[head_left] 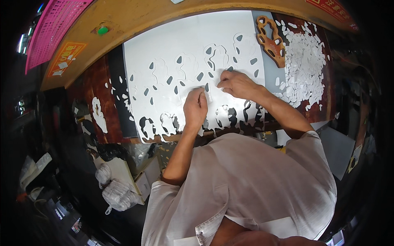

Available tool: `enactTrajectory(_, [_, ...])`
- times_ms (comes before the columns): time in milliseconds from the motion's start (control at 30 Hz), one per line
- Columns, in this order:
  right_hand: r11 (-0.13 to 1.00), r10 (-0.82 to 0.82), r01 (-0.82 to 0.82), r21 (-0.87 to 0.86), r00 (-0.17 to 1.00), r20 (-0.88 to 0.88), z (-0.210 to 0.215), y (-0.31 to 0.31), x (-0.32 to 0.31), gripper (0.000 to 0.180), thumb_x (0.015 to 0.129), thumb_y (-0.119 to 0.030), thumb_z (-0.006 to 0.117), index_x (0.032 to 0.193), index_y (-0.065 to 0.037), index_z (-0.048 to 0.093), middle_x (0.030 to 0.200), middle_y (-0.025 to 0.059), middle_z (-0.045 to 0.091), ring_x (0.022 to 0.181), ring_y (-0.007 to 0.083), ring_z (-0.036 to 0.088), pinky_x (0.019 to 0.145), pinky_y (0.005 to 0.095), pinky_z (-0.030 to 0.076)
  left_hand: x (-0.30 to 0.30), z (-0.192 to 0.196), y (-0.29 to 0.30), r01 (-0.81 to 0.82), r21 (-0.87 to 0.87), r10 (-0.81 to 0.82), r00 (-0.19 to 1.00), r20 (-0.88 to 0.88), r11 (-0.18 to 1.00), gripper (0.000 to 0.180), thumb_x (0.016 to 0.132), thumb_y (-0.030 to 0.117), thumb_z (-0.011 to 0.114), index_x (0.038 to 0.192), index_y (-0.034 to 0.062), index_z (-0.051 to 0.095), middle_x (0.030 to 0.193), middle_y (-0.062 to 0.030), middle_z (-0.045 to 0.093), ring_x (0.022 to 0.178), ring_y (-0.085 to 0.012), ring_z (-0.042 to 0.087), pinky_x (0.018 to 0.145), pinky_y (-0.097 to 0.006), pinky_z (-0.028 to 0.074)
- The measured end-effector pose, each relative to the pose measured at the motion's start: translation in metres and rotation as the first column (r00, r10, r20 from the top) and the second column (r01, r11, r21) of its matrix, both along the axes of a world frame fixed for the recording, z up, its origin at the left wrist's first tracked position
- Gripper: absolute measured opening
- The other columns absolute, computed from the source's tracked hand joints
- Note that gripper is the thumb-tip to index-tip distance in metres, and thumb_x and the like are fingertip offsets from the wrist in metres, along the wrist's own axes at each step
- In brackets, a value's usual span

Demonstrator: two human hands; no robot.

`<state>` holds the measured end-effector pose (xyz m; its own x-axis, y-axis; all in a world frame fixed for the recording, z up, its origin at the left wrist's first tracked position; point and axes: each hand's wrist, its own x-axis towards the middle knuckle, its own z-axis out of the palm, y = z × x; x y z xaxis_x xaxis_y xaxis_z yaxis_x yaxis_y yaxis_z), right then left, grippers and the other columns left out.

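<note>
A large white sheet (pixel 139 53) is spread over the work surface, with rows of cut outlines and small dark holes in it. Along its near edge, several larger openings show where shapes are gone. Over the middle of the sheet, my left hand (pixel 195 107) is closed with thumb and fingers pressed together. Just to its right and a little farther away, my right hand (pixel 238 85) is curled in a pinch against the sheet. A loosened white cut-out seems to lie between the hands. The fingers hide whatever is gripped.
A brown cutting die (pixel 271 41) lies past the sheet's right edge, beside a heap of small white scraps (pixel 305 67). One white cut-out (pixel 98 115) rests at the left end. A yellow machine beam (pixel 119 26) with a green button (pixel 102 30) runs behind; a pink basket (pixel 51 33) stands there.
</note>
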<state>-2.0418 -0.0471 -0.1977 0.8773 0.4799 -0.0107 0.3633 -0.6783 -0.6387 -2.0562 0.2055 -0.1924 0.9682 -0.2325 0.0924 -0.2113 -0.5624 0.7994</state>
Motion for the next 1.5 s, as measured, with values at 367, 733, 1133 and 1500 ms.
enactTrajectory(367, [0.998, 0.067, -0.068, -0.003, 0.990, -0.121, 0.014, -0.002, 0.018, 0.021, 0.090, -0.012, 0.079, 0.111, -0.007, 0.078, 0.116, 0.0170, 0.065, 0.106, 0.0385, 0.069, 0.093, 0.0474, 0.055, 0.008, -0.011, -0.036, 0.058, 0.231, -0.117, 0.961, 0.251, 0.971, 0.031, 0.093, 0.011, 0.074, 0.123, 0.0036, 0.075, 0.119, -0.0166, 0.068, 0.108, -0.0391, 0.062, 0.092, -0.048, 0.052])
enactTrajectory(733, [0.991, 0.105, -0.104, 0.081, 0.994, -0.011, -0.002, -0.010, 0.011, 0.017, 0.093, -0.009, 0.077, 0.111, -0.007, 0.076, 0.114, 0.0141, 0.065, 0.100, 0.0362, 0.069, 0.087, 0.0446, 0.056, -0.045, -0.003, -0.031, -0.019, 0.122, -0.001, 0.988, 0.156, 0.992, 0.037, 0.094, 0.008, 0.071, 0.130, -0.0015, 0.070, 0.120, -0.0206, 0.065, 0.110, -0.0411, 0.060, 0.098, -0.049, 0.051])
enactTrajectory(1133, [0.996, 0.091, -0.085, -0.040, 0.977, 0.194, -0.008, -0.005, 0.005, 0.009, 0.096, -0.008, 0.072, 0.102, -0.011, 0.077, 0.107, 0.0096, 0.065, 0.085, 0.0329, 0.070, 0.076, 0.0438, 0.058, 0.012, -0.027, -0.043, -0.087, 0.309, -0.065, 0.891, 0.450, 0.947, 0.042, 0.089, 0.010, 0.072, 0.130, 0.0021, 0.071, 0.136, -0.0181, 0.060, 0.131, -0.0416, 0.052, 0.110, -0.056, 0.041])
enactTrajectory(1500, [0.994, 0.036, -0.052, 0.094, 0.984, 0.172, -0.007, -0.008, -0.007, 0.003, 0.089, -0.007, 0.072, 0.092, -0.006, 0.071, 0.109, 0.0124, 0.068, 0.092, 0.0377, 0.068, 0.083, 0.0478, 0.056, 0.018, -0.054, -0.043, -0.163, 0.402, -0.093, 0.832, 0.547, 0.901, 0.046, 0.087, 0.018, 0.071, 0.133, 0.0133, 0.072, 0.140, -0.0137, 0.058, 0.136, -0.0377, 0.048, 0.112, -0.055, 0.038])
